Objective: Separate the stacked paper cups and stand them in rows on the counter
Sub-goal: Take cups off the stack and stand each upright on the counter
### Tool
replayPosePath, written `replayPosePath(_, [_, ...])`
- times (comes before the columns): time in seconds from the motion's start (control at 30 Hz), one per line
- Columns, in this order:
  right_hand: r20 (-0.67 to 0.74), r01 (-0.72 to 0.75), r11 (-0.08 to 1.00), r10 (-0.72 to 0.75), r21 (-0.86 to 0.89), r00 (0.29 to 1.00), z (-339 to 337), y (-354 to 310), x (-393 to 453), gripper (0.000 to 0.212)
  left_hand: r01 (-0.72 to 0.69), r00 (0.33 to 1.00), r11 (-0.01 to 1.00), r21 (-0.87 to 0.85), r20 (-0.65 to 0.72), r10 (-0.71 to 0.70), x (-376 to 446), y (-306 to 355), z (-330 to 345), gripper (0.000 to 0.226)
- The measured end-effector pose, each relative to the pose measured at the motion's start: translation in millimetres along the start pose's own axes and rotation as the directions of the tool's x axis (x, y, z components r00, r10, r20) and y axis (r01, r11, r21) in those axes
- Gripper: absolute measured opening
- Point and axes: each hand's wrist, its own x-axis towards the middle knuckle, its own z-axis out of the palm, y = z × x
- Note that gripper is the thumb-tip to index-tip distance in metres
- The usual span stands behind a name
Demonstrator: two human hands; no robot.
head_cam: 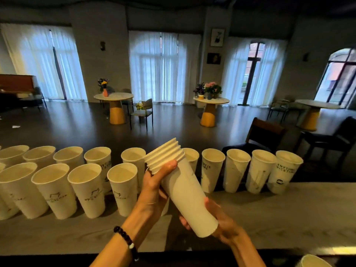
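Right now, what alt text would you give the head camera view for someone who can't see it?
Two hands hold a tilted stack of white paper cups above a counter, the left hand near the rims, the right hand under its base. Separated cups stand in two rows behind.

Beyond my counter [289, 205] lies a dim room with a dark, glossy floor [173, 120] and grey walls. Tall arched windows [156, 66] hung with sheer white curtains let in pale bluish daylight; at the far right a dark-framed arched window [341, 78] stands uncurtained. Two framed pictures [217, 37] hang one above the other on the pillar between windows. Round tables on yellow cone bases carry flowers: the left table [113, 97] one vase, the middle table [211, 101] several. A third table [316, 106] sits further right. A light chair [142, 112] stands between the first two tables, and dark chairs [265, 135] stand near my counter.
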Motion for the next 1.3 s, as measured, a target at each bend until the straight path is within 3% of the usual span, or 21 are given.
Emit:
replayPosePath(0.17, [-0.119, -0.045, 0.877, -0.014, -0.478, 0.993, -22, 0, -3, 0.102, -0.070, 0.997, 0.991, 0.113, -0.006, 0.071, 0, -5, 3, 0.111])
replayPosePath(0.27, [-0.174, -0.020, 0.792, -0.109, -0.610, 0.979, -35, 5, 3, 0.096, -0.139, 0.988, 0.982, 0.131, -0.046, 0.146, 4, 4, -4, 0.108])
replayPosePath(0.37, [-0.273, 0.009, 0.726, -0.270, -0.687, 0.923, -48, 16, 9, 0.088, -0.206, 0.972, 0.978, 0.037, -0.106, 0.209, 12, 29, -15, 0.105])
replayPosePath(0.47, [-0.414, -0.027, 0.766, -0.317, -0.642, 0.853, -53, 26, 19, 0.083, -0.307, 0.938, 0.949, -0.063, -0.187, 0.291, 17, 57, -23, 0.086])
replayPosePath(0.6, [-0.519, -0.052, 0.833, -0.294, -0.551, 0.803, -58, 42, 46, 0.095, -0.365, 0.904, 0.915, -0.172, -0.298, 0.305, 20, 70, -35, 0.021])
replayPosePath(0.8, [-0.578, -0.084, 0.831, -0.305, -0.549, 0.757, -56, 54, 81, 0.099, -0.310, 0.909, 0.923, -0.230, -0.355, 0.217, 25, 61, -46, 0.013])
replayPosePath(0.93, [-0.558, -0.089, 0.821, -0.300, -0.564, 0.774, -51, 54, 95, 0.118, -0.252, 0.933, 0.939, -0.236, -0.316, 0.171, 23, 49, -35, 0.029])
replayPosePath(1.07, [-0.456, -0.029, 0.784, -0.330, -0.620, 0.826, -60, 50, 77, 0.091, -0.192, 0.966, 0.964, -0.185, -0.209, 0.152, 20, 33, -21, 0.034])
replayPosePath(1.13, [-0.515, -0.005, 0.829, -0.342, -0.559, 0.786, -69, 42, 61, 0.076, -0.165, 0.979, 0.975, -0.151, -0.141, 0.144, 20, 25, -11, 0.047])
replayPosePath(1.23, [-0.579, 0.108, 0.823, -0.479, -0.558, 0.660, -72, 16, 37, 0.029, -0.104, 0.994, 0.992, -0.066, -0.025, 0.102, 22, 8, 13, 0.055])
replayPosePath(1.27, [-0.597, 0.123, 0.838, -0.474, -0.532, 0.648, -71, 5, 27, 0.011, -0.073, 0.997, 0.996, -0.041, 0.021, 0.074, 21, 1, 26, 0.050])
replayPosePath(1.3, [-0.592, 0.119, 0.862, -0.432, -0.492, 0.680, -70, -3, 21, 0.008, -0.048, 0.997, 0.999, -0.021, 0.060, 0.049, 22, -4, 37, 0.041])
